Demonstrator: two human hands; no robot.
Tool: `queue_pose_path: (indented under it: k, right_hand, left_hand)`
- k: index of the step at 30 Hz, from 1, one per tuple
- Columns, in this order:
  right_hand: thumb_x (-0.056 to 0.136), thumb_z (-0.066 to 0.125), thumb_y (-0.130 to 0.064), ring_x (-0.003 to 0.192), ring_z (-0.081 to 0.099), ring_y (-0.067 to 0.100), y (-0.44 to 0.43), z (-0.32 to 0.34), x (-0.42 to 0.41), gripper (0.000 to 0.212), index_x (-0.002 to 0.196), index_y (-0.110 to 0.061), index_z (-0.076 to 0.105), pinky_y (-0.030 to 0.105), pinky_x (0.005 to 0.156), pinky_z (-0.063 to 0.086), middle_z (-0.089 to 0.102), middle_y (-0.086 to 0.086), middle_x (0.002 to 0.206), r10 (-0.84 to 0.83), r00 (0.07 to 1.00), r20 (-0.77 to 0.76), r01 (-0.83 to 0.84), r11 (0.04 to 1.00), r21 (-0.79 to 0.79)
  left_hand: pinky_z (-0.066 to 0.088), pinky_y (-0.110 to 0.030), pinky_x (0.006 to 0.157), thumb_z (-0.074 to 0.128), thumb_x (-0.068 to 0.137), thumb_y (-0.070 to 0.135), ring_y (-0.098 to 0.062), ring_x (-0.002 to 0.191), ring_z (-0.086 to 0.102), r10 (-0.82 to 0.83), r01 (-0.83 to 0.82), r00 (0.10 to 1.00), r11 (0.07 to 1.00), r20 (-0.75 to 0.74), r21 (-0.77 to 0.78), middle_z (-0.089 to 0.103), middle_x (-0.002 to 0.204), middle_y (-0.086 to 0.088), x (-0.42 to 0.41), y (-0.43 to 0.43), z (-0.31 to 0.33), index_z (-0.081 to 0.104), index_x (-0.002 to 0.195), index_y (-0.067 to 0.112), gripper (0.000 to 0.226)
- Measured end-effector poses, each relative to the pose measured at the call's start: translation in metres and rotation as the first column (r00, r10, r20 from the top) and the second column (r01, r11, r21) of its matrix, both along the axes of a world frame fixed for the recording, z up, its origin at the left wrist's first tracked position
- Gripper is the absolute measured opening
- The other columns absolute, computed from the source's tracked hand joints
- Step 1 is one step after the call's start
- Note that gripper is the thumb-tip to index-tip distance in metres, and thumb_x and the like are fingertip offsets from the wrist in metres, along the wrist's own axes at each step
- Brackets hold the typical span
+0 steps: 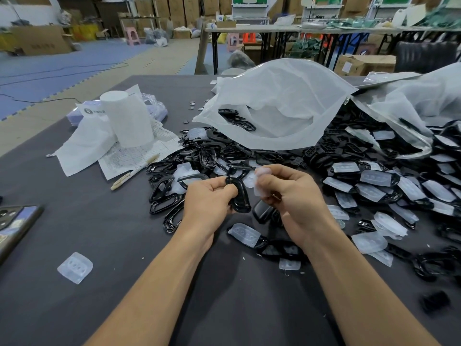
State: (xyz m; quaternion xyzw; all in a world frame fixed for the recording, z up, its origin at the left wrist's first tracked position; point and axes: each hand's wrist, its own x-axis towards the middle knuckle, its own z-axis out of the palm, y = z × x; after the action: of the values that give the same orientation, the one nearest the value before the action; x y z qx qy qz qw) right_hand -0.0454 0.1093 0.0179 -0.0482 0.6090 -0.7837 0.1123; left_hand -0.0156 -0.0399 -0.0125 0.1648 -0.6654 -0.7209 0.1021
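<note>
1. We are gripping a black frame in our left hand, just left of the picture's centre. The fingers are curling round its left side and the thumb is pressing on its upper edge.
2. We are pinching a translucent pad in our right hand, just right of centre. The thumb and fingertips are closing narrowly on it.
3. The black frame and the translucent pad are sitting just beside each other between the two hands, raised above the dark tablecloth. We cannot tell whether they are touching.
4. A heap of empty frames is lying in the middle of the picture, just above our hands.
5. A spread of fitted pieces, black with translucent covers, is filling the right side of the picture.
6. A white plastic bag is lying open at upper centre, over the top of the heap, with a few black parts showing in its mouth.
7. A roll of white paper is standing upright at upper left on a printed sheet. A pen is lying at the sheet's lower edge.
8. A phone is lying at the left edge.
9. A single loose pad is lying at lower left, well apart from the heap.
</note>
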Motion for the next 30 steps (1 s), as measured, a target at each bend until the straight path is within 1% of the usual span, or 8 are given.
queue_pose_path:
  k: [4,8,12,15,18,23,28,30]
  right_hand:
    - [0.096,0.066,-0.010,0.063,0.048,0.013,0.002,0.001,0.001,0.028,0.071,-0.017,0.076,0.027,0.065,0.040,0.067,0.003,0.068,0.019,0.998,-0.057,-0.017,0.999,0.030]
    - [0.098,0.065,-0.009,0.055,0.045,0.013,-0.002,0.000,0.002,0.021,0.080,-0.008,0.075,0.024,0.056,0.039,0.059,0.011,0.068,0.006,0.998,-0.067,-0.004,0.999,0.040]
    - [0.094,0.070,-0.005,0.047,0.044,0.015,-0.006,-0.007,0.001,0.011,0.085,-0.010,0.069,0.032,0.053,0.041,0.056,0.006,0.054,-0.015,0.995,-0.098,0.028,0.991,0.130]
    - [0.091,0.075,-0.008,0.045,0.047,0.018,-0.011,-0.013,0.001,0.016,0.079,-0.010,0.065,0.035,0.052,0.038,0.062,0.006,0.054,-0.017,0.989,-0.146,0.048,0.976,0.211]
    - [0.081,0.086,-0.021,0.055,0.063,0.037,-0.015,-0.018,0.002,0.017,0.072,-0.016,0.072,0.045,0.054,0.051,0.073,0.009,0.063,-0.096,0.973,-0.210,0.164,0.927,0.337]
    - [0.076,0.086,-0.032,0.050,0.062,0.015,-0.015,-0.021,0.000,0.012,0.075,-0.034,0.074,0.030,0.052,0.053,0.070,0.001,0.059,-0.220,0.924,-0.312,0.338,0.850,0.405]
    - [0.077,0.087,-0.030,0.049,0.059,0.012,-0.015,-0.019,-0.002,0.015,0.070,-0.027,0.073,0.033,0.055,0.056,0.067,0.002,0.058,-0.229,0.913,-0.338,0.368,0.820,0.438]
    - [0.077,0.087,-0.031,0.046,0.056,0.007,-0.016,-0.019,-0.001,0.018,0.068,-0.025,0.073,0.027,0.051,0.052,0.066,-0.001,0.055,-0.237,0.908,-0.345,0.381,0.809,0.447]
  left_hand:
    - [0.064,-0.052,0.080,0.063,0.088,-0.003,-0.030,0.074,0.067,-0.002,0.002,1.000,1.000,0.002,-0.011,0.074,0.083,-0.025,0.000,0.002,0.000,0.081,0.082,0.008,0.022]
    - [0.064,-0.047,0.078,0.063,0.091,-0.002,-0.031,0.077,0.071,-0.022,0.022,1.000,1.000,-0.008,0.000,0.077,0.088,-0.024,0.001,0.004,0.000,0.083,0.088,0.012,0.025]
    - [0.054,-0.029,0.063,0.066,0.092,0.005,-0.024,0.069,0.070,-0.036,0.034,0.999,0.998,-0.027,-0.061,0.079,0.080,-0.013,0.002,0.004,-0.001,0.084,0.089,0.019,0.023]
    - [0.059,-0.037,0.070,0.073,0.093,0.013,-0.025,0.072,0.072,-0.084,0.085,0.995,0.996,-0.048,0.000,0.079,0.084,-0.017,0.004,0.007,0.001,0.083,0.091,0.017,0.011]
    - [0.061,-0.031,0.063,0.070,0.096,0.008,-0.022,0.071,0.071,-0.106,0.113,0.992,0.989,-0.076,0.098,0.078,0.084,-0.017,0.006,0.011,0.004,0.083,0.092,0.012,0.014]
    - [0.065,-0.038,0.064,0.058,0.096,-0.007,-0.028,0.080,0.071,-0.202,0.226,0.974,0.899,-0.105,0.375,0.075,0.093,-0.022,0.007,0.012,0.012,0.081,0.095,0.004,0.026]
    - [0.064,-0.032,0.066,0.046,0.093,-0.014,-0.029,0.083,0.071,-0.244,0.273,0.962,0.880,-0.124,0.388,0.073,0.098,-0.022,0.008,0.009,0.015,0.082,0.094,0.005,0.041]
    - [0.064,-0.031,0.066,0.048,0.091,-0.014,-0.036,0.088,0.054,-0.228,0.251,0.968,0.892,-0.106,0.376,0.060,0.099,-0.024,0.008,0.009,0.015,0.082,0.093,0.004,0.038]
